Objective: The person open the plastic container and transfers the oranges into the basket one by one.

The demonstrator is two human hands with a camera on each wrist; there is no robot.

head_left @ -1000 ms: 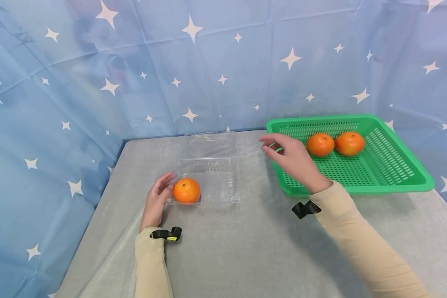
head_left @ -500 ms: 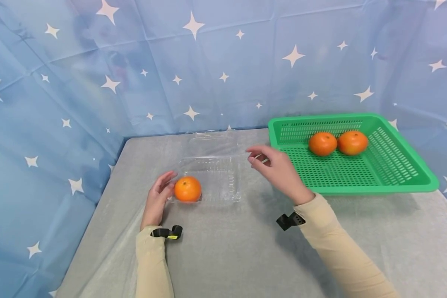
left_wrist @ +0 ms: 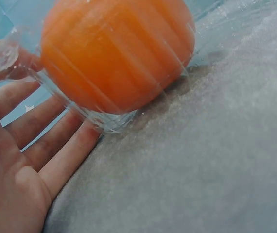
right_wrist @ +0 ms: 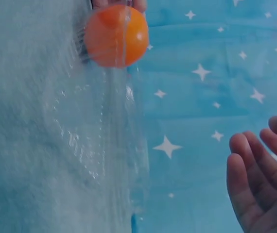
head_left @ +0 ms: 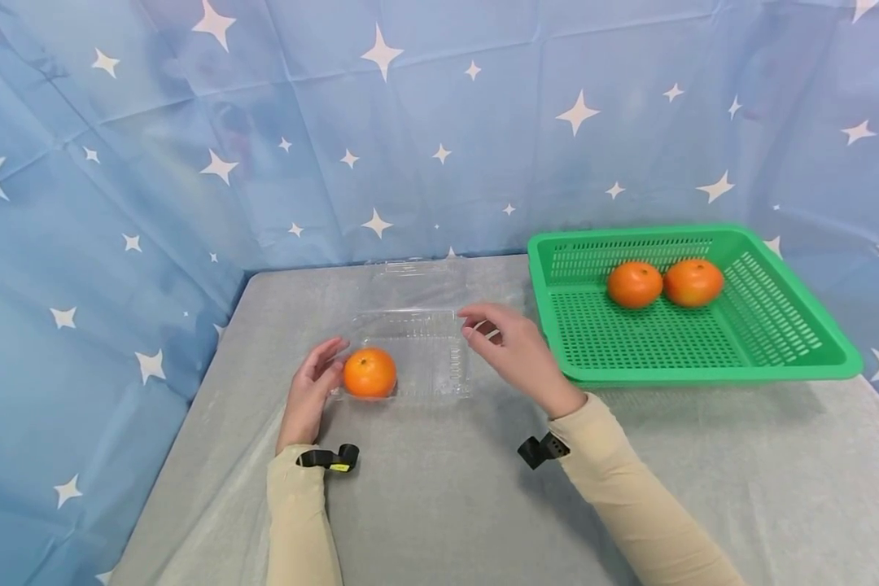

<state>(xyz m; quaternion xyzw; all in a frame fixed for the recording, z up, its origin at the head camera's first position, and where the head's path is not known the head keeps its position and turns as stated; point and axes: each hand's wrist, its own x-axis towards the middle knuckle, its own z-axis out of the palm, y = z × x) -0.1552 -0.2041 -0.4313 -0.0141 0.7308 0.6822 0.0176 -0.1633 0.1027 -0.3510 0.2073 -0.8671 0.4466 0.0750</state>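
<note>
A clear plastic clamshell box (head_left: 428, 358) lies with its lid folded back on the grey table. One orange (head_left: 369, 373) sits in its front left corner. My left hand (head_left: 317, 381) rests with straight fingers against the box's left wall beside that orange. The left wrist view shows the orange (left_wrist: 116, 53) through the plastic, with my fingers (left_wrist: 56, 145) against the box edge. My right hand (head_left: 496, 335) hovers empty, fingers loosely bent, at the box's right rear corner. In the right wrist view its fingers (right_wrist: 255, 179) are apart from the box (right_wrist: 109, 145) and the orange (right_wrist: 116, 36).
A green slotted basket (head_left: 710, 374) stands at the right rear of the table and holds two oranges (head_left: 634, 284) (head_left: 693, 282). A blue starred cloth (head_left: 410, 122) hangs behind and to the left. Bare grey table (head_left: 447, 488) lies in front.
My right hand has moved left from the basket's near corner to the box's right rear corner. The left hand, box and oranges have stayed put.
</note>
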